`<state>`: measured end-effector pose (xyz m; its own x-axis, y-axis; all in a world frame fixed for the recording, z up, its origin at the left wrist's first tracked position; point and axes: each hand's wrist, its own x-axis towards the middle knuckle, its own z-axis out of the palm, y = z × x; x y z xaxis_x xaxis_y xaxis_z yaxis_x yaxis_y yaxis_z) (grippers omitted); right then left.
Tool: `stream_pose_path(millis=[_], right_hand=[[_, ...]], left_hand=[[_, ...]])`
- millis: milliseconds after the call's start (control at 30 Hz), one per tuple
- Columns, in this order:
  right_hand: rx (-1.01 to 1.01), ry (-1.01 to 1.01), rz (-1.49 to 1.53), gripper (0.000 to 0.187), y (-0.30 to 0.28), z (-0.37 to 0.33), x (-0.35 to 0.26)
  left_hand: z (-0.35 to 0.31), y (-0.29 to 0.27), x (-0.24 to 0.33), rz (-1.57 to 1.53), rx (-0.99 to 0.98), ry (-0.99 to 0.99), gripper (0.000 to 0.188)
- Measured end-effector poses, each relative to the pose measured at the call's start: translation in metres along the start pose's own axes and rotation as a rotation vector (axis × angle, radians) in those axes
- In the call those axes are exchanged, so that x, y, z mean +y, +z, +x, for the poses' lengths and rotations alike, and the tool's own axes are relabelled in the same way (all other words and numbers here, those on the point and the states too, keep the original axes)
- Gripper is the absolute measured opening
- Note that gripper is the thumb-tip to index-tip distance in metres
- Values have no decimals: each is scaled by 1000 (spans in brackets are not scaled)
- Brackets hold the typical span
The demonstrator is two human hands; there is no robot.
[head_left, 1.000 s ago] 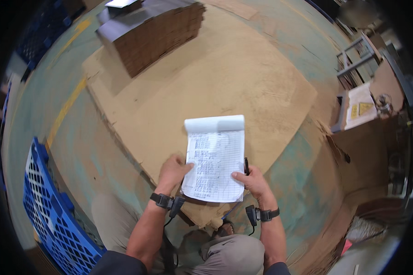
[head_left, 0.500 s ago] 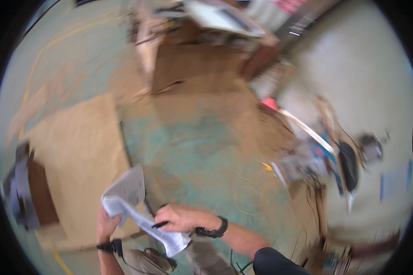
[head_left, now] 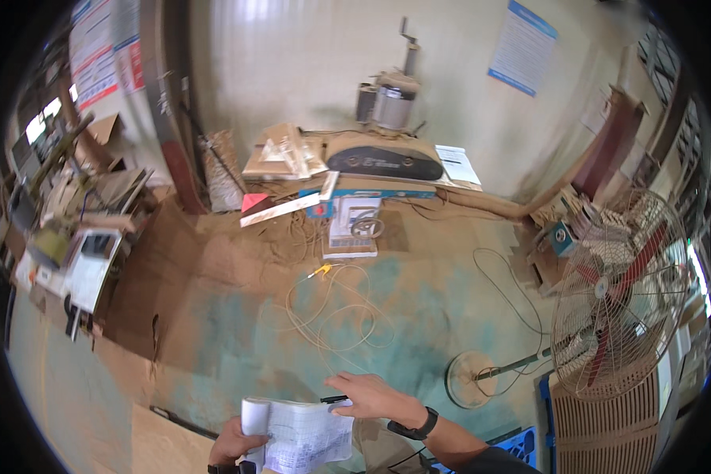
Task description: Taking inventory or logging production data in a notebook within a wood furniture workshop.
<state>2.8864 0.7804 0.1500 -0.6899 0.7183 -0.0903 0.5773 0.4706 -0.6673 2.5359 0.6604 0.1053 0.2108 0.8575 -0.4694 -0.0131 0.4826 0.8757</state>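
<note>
At the bottom of the view I hold a white notebook (head_left: pixel 308 438) with handwriting on its open page; its left side is folded over into a roll. My left hand (head_left: pixel 233 442) is closed on that rolled edge, thumb lying on the page. A black pen (head_left: pixel 334 400) sticks out of my right hand (head_left: pixel 375 396), whose fingers are closed around it at the page's upper right corner. Whether the right fingers also touch the paper, I cannot tell. Both wrists wear dark bands.
A belt sander (head_left: pixel 383 162) stands against the far wall, with a coiled cable (head_left: pixel 347 316) on the dusty floor before it. On the right are a large caged fan (head_left: pixel 620 296) and a blue plastic crate (head_left: pixel 521 446). A cluttered bench (head_left: pixel 95 268) stands left.
My view has swung right, from the floor and a board to the sander wall and fan. The notebook now lies flatter and more open. Both hands keep their hold.
</note>
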Motion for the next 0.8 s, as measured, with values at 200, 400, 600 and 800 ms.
stream_pose_path(millis=[200,400,600,800], right_hand=[[169,-20,197,53,-85,-10,84],[105,8,295,30,-187,-57,183],[183,339,469,32,-273,-103,266],[371,535,886,22,-344,-120,402]], left_hand=[[159,100,135,391,-456,49,41],[285,234,261,826,-795,180,46],[432,336,284,875,-788,403,45],[582,411,277,653,-322,608,57]])
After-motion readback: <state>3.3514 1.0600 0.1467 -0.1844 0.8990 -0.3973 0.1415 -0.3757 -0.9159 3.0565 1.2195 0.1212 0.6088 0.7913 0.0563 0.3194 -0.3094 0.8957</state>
